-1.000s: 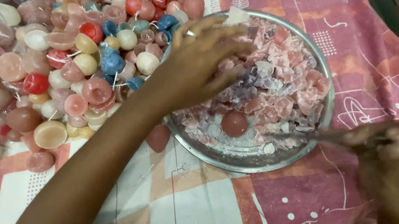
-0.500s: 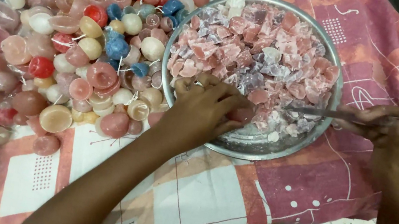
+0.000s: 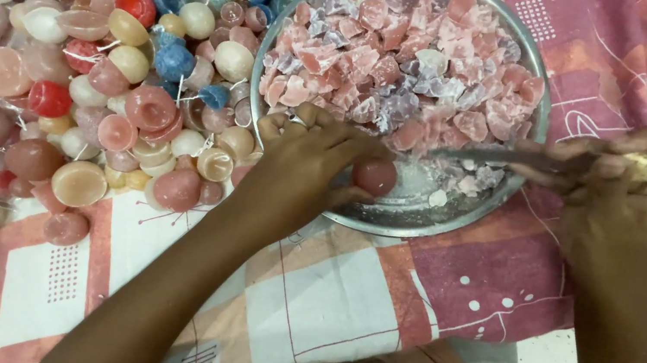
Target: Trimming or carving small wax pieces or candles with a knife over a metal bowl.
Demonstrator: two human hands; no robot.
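Since earlier, left hand (image 3: pixel 305 161) has slid nearer, pinching a round pink wax candle (image 3: pixel 375 176); right hand (image 3: pixel 622 201) grips a knife (image 3: pixel 520 159).

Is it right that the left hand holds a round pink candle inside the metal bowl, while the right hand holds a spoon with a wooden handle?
Not quite. In the head view the right hand holds a knife with a wooden handle, its flat blade lying over the wax pieces. The rest stands: the left hand holds a round pink candle inside the metal bowl.
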